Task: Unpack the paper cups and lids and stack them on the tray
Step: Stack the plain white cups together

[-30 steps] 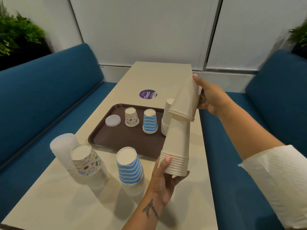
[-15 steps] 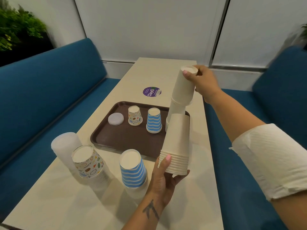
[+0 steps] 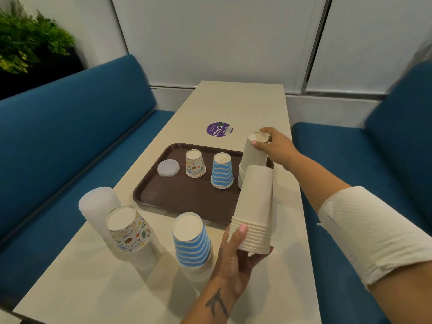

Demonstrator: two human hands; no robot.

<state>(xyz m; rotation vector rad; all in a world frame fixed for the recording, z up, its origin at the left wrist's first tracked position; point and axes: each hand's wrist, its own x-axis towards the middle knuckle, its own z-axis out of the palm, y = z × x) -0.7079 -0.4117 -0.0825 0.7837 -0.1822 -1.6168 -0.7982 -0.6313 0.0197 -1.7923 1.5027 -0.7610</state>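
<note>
A brown tray [image 3: 177,202] lies on the cream table. On it are a pile of translucent lids [image 3: 168,168], a patterned cup stack [image 3: 195,163], a blue-striped cup stack [image 3: 222,170] and a plain white cup stack [image 3: 254,152] at its right edge. My right hand [image 3: 274,146] pinches the top of that white stack. My left hand [image 3: 236,253] grips the bottom of another white cup stack [image 3: 256,206], held upside down above the table near the tray's front right corner.
Near the table's front stand a sleeve of lids [image 3: 98,206], a wrapped patterned cup stack [image 3: 128,230] and a wrapped blue-striped stack [image 3: 191,242]. A purple sticker [image 3: 218,129] sits beyond the tray. Blue benches flank the table [image 3: 233,101].
My right hand has carried its white cups from a tilted hold above the tray down onto the white stack on the tray. My left hand and its stack have stayed put.
</note>
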